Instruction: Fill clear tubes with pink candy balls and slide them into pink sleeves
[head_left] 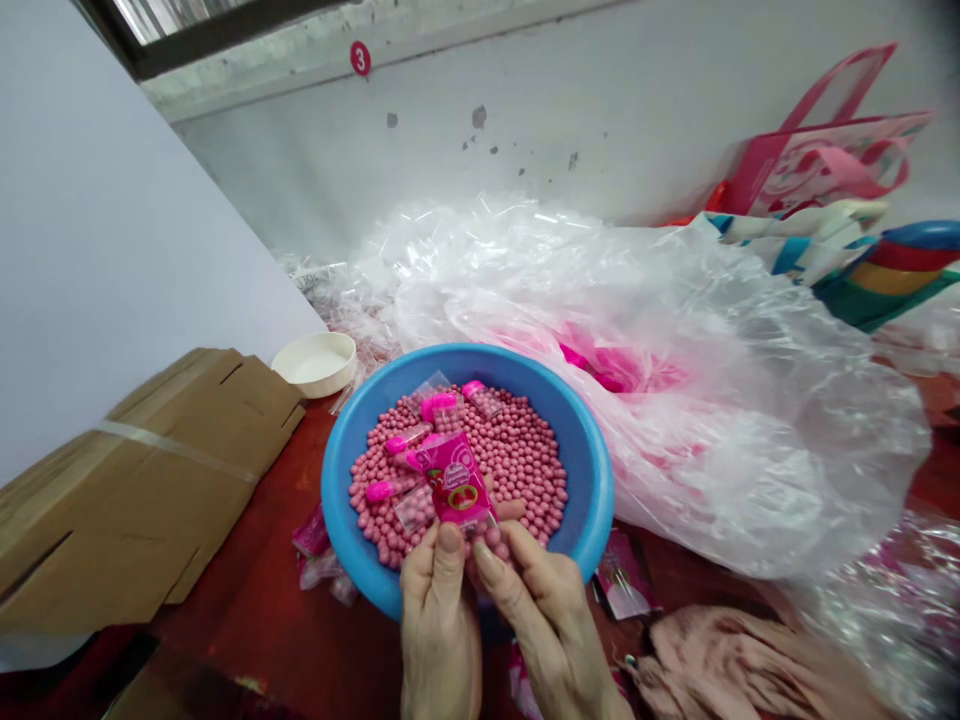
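Note:
A blue plastic basin (352,500) full of small pink candy balls (517,460) sits under my hands. My left hand (439,620) and my right hand (551,630) meet at the basin's near rim. Their fingers pinch the lower end of a pink printed packet (454,478), which is held upright over the balls. Several small clear bags with bright pink ends, such as one (390,490) at the left, lie on the balls. The basin's near part is hidden behind my hands.
A flattened cardboard box (150,480) lies at the left, with a white round tub (315,363) behind it. A large crumpled clear plastic sheet (720,420) fills the right side. Pink printed bags (817,160) lean against the wall. Fabric and packets lie on the red surface.

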